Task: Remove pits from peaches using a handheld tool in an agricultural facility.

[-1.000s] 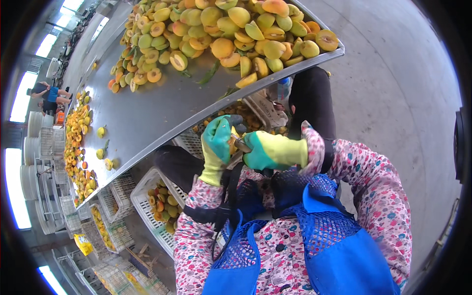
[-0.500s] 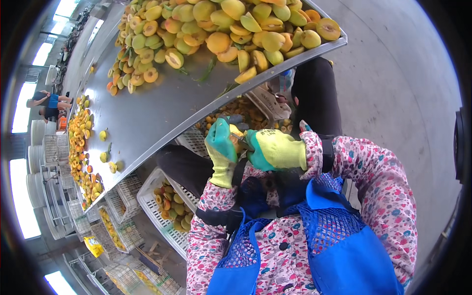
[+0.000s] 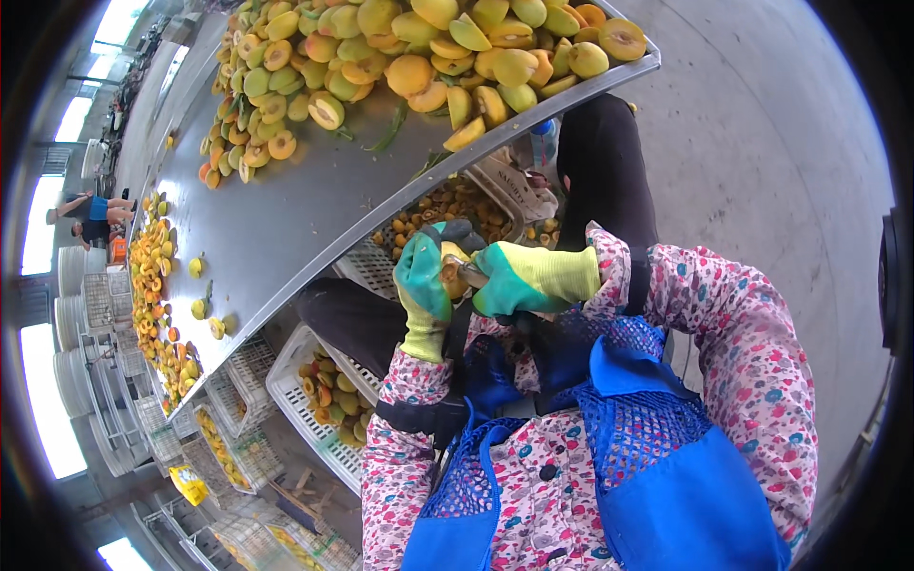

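Observation:
My left hand, in a yellow glove with a green coated palm, is closed around a halved yellow peach. My right hand, gloved alike, grips a small metal pitting tool. The tool's end meets the cut side of the peach; its tip is hard to make out. Both hands are close together above my lap, just below the edge of the metal table. A large heap of halved peaches lies on the table's far part.
More fruit pieces lie along the table's left edge. Beneath the table, a container holds fruit pieces. A white plastic crate with peaches sits by my leg. Stacked crates stand at left, and two people are farther off.
My right hand has turned slightly and shifted, with the metal tool now more visible against the peach. My left hand still holds the peach. The whole view has shifted a little.

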### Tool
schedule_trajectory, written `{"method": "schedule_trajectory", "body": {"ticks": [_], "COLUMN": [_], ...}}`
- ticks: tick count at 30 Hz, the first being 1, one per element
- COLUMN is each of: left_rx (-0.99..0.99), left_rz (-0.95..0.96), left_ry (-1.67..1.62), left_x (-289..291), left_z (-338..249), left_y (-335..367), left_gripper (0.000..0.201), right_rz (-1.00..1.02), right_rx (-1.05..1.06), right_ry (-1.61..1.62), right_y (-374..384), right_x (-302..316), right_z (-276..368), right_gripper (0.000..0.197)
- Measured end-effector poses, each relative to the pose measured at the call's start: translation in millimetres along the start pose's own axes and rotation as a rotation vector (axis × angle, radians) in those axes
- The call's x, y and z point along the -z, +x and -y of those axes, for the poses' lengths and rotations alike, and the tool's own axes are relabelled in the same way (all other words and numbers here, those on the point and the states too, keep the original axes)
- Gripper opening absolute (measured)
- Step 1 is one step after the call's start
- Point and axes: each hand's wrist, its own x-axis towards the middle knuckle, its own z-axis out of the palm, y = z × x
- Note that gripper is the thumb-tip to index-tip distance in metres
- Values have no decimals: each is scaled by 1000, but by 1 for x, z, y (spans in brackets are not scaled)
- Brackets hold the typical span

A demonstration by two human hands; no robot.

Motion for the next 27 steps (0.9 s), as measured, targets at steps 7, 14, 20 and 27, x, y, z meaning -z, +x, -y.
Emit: {"method": "schedule_trajectory", "body": {"ticks": [7,14,20,27], "left_rx": [69,201,225,384], "left_rz": [-159,180,-153,105], "left_ry": [-187,-235,-261,-269], "left_x": [-10,-1,-31,-28], "left_z": [-8,-7,-13,-26], "left_y": [-17,-11,-24,-5], "left_gripper": [35,30,36,50], "right_rz": [-5,-186,81,-257], "right_rx": [-91,392,-55,211], "right_ry": [-562,-796,-146,-841], "right_y": [3,2,-17,-3], "right_x": [3,4,9,-5], "right_z": [1,-44,-18,-41], "right_gripper": [31,13,29,28]}}
